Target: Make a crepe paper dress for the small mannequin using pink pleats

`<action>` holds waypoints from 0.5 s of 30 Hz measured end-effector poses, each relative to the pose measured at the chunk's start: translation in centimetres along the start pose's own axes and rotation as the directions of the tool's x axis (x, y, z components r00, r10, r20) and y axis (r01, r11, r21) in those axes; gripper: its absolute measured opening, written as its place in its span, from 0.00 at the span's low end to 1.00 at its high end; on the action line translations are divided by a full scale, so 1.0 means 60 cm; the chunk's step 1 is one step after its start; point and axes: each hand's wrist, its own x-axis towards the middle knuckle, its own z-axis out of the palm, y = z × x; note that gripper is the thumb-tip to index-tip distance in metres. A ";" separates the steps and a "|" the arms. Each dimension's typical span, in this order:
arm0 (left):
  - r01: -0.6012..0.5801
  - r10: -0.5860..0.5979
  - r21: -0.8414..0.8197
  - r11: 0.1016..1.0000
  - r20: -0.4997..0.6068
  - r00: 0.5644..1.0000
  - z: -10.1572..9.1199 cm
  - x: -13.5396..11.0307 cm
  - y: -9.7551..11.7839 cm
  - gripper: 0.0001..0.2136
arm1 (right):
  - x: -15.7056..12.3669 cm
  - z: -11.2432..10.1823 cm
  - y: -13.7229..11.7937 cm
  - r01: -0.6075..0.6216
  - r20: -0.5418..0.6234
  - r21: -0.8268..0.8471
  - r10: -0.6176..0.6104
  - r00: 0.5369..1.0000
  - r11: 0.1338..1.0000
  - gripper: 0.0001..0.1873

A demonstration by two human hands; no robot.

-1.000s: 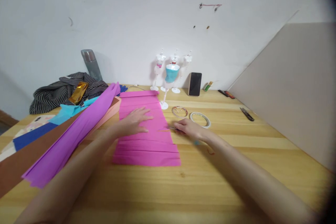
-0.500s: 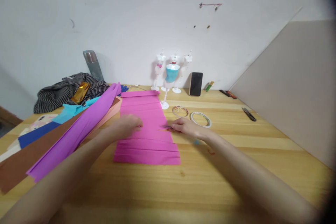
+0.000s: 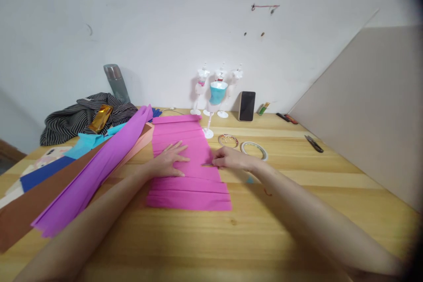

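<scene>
The left hand is lying flat with its fingers spread, palm down, pressing on the middle of a pink paper sheet that is stretching lengthwise away from the person on the wooden table, with creases running across it. The right hand is resting at the sheet's right edge, just beside the left hand, with its fingers curled closed around a small thin tool whose tip is poking out toward the paper; it is too small to tell what kind of tool it is. To the left of the pink sheet, a long purple paper roll is lying at a slant, overlapping a peach sheet and a brown sheet, with blue paper showing behind them. Farther back on the left, a striped cloth is sitting bunched up with a gold packet on it, and a grey flask is standing behind it against the wall. At the far end of the pink sheet, small white dress forms are standing near a phone that is leaning upright on the wall. Beyond the right hand, a thin metal ring and a tape ring are lying flat on the table, just beside each other. Black snips are lying well apart to the right, near a grey board that is leaning on the wall.
</scene>
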 end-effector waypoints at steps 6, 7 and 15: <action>0.019 -0.019 -0.013 1.000 0.010 1.000 0.006 0.006 -0.001 0.31 | 0.000 -0.007 -0.006 -0.076 0.029 0.079 0.074 0.997 0.994 0.14; 0.024 -0.024 -0.013 1.000 0.006 1.000 0.009 0.007 -0.002 0.31 | 0.001 -0.008 -0.004 -0.077 0.038 0.090 0.074 0.997 0.993 0.15; 0.054 -0.054 0.002 0.999 -0.017 0.998 0.015 0.006 0.005 0.32 | 0.017 -0.007 0.020 -0.115 0.043 0.124 0.110 0.993 0.986 0.17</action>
